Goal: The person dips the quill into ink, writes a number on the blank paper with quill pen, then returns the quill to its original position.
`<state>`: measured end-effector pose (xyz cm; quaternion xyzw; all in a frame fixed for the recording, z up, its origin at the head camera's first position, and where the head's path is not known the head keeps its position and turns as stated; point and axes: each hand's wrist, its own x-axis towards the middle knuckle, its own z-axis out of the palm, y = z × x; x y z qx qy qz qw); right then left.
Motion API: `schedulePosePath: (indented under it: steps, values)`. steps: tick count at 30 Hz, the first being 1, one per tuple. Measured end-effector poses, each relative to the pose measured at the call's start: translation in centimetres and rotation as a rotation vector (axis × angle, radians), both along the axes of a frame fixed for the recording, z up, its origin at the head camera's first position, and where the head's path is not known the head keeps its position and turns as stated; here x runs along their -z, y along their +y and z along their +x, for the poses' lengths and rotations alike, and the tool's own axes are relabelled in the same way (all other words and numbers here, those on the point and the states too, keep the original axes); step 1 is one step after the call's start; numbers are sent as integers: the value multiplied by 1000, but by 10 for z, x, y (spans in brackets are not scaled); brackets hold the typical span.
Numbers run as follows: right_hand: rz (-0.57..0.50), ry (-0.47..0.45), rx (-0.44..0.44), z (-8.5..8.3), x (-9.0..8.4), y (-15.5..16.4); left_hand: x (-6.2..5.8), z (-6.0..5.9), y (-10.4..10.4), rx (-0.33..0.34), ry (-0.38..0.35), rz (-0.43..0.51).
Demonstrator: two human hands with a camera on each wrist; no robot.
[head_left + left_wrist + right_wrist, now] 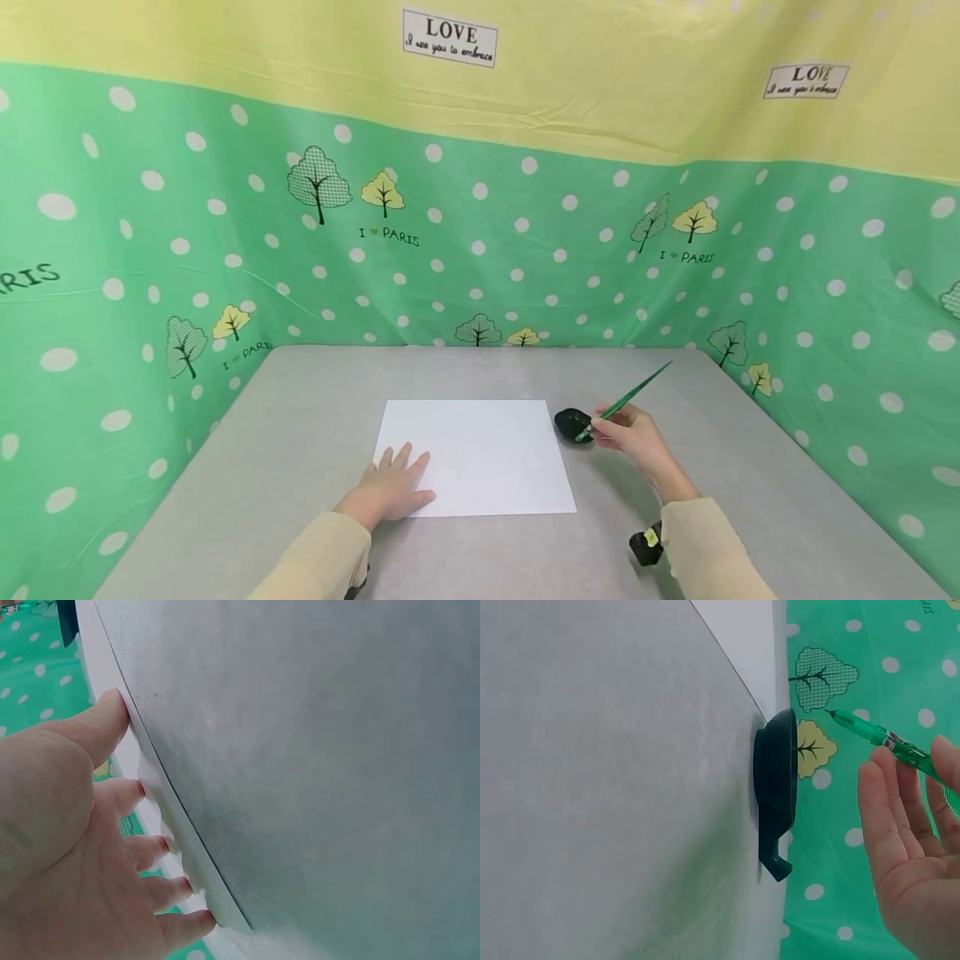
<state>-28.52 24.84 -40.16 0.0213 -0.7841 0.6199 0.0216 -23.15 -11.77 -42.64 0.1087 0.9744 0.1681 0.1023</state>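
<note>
Evidently the white paper [487, 458] needed steadying: the left hand [390, 492] lay spread over its near left corner, fingers straight and apart, gripping nothing, likely so the sheet would not slide on the counter [465, 554]. Right hand [633, 433] pinched a green pen [637, 390] between thumb and fingers, held slantwise, tip low, seemingly to leave the point free; pen or brush, could not tell. Black dish [572, 422] sat just beside the paper's far right corner, presumably there for easy reach. From the right wrist, the tip stood above the dish's rim, apart from it. Positions: paper partly under the left hand, between both; dish just left of the right hand's fingertips.
</note>
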Motion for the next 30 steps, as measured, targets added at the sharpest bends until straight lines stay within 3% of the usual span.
schedulePosePath:
  steps: [10,30]
  values:
    - [-50,-28,67,-5,-3,0,-1,0,0,5,2,16]
    - [-80,-15,144,-15,9,0,-2,1,1,4,-5,6]
